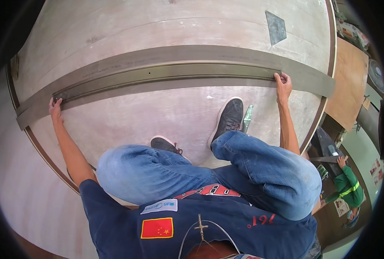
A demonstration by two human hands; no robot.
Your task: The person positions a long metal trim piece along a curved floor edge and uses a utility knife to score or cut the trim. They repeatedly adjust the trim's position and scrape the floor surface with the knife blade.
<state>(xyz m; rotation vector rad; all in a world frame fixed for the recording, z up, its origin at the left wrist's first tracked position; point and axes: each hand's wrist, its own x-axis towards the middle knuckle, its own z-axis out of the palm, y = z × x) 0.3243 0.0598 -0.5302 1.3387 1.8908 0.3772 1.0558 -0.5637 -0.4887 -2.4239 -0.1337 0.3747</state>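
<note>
A long, narrow grey-brown metal strip (170,70) with raised edges and a small hole lies lengthwise across a wider flat grey-brown board strip (187,52). At its left end, my left hand (56,107) pinches the strip between thumb and fingers. My right hand (283,87) holds the right end the same way, fingertips over its corner. Both arms are spread wide. The board strip reaches past the metal strip at both ends. It rests on a large pale work surface (157,108), on which I squat with both shoes.
Beside my right shoe (230,118) lies a slim green tool (247,118) whose kind I cannot make out. A dark grey angular plate (276,28) lies at the far right. Beyond the right edge are a wooden panel (347,82) and a person in green (349,185) holding a flat strip.
</note>
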